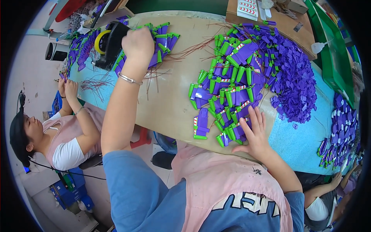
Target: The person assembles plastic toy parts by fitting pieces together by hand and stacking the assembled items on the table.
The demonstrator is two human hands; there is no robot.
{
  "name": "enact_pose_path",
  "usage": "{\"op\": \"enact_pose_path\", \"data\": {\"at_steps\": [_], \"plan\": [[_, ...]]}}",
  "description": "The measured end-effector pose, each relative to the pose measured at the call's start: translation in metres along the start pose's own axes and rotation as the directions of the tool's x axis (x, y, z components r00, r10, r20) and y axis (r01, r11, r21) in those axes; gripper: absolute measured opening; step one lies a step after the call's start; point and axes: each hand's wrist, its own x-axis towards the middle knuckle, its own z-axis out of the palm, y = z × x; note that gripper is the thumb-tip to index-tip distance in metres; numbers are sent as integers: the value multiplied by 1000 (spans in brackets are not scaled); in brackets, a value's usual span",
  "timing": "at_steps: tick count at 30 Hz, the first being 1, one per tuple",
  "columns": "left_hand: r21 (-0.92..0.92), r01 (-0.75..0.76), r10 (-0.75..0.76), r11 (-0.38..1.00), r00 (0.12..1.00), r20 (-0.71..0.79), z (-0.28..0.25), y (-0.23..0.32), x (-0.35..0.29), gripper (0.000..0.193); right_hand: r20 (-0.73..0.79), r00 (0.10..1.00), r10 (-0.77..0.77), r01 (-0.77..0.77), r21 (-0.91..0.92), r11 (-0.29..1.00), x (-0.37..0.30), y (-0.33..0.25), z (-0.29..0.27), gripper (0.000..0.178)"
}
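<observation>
My left hand (138,44) reaches to the far left of the table, its fingers closed in a fist at the edge of a black tape dispenser (112,46) with a yellow roll core. The fingertips are hidden behind the back of the hand. Purple and green plastic wing-shaped pieces (164,40) lie beside and partly behind that hand. My right hand (255,135) rests with fingers spread at the near edge of a large heap of purple and green pieces (232,85), some with red-and-white striped stickers. Its fingertips touch the nearest pieces.
A mound of small purple parts (293,77) lies right of the heap. Thin red wires (189,50) trail across the table. Striped sticker sheets (247,8) sit on a wooden box at the back. A co-worker (69,135) handles a piece at left; more purple pieces (338,131) lie far right.
</observation>
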Motion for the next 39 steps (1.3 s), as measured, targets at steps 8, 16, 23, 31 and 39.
{"op": "enact_pose_path", "data": {"at_steps": [8, 16, 23, 31, 39], "plan": [[-723, 120, 20, 681, 983, 182, -67, 68, -178, 32, 47, 999, -25, 28, -72, 997, -9, 12, -25, 79], [-633, 179, 92, 754, 924, 371, -93, 100, -227, 45, -102, 985, -136, 128, -87, 988, -8, 1, -21, 45], [-766, 614, 93, 190, 765, 637, -77, 42, -204, 34, -141, 983, -115, 103, -93, 990, -14, -3, -18, 41], [-396, 883, 493, -252, 469, 732, -79, 28, -162, 26, -154, 984, -90, 76, -94, 993, -13, -6, -17, 39], [-837, 408, 49, -366, 906, 420, -119, 74, -98, 32, -170, 985, -33, 14, -112, 994, -10, -13, -11, 40]]}}
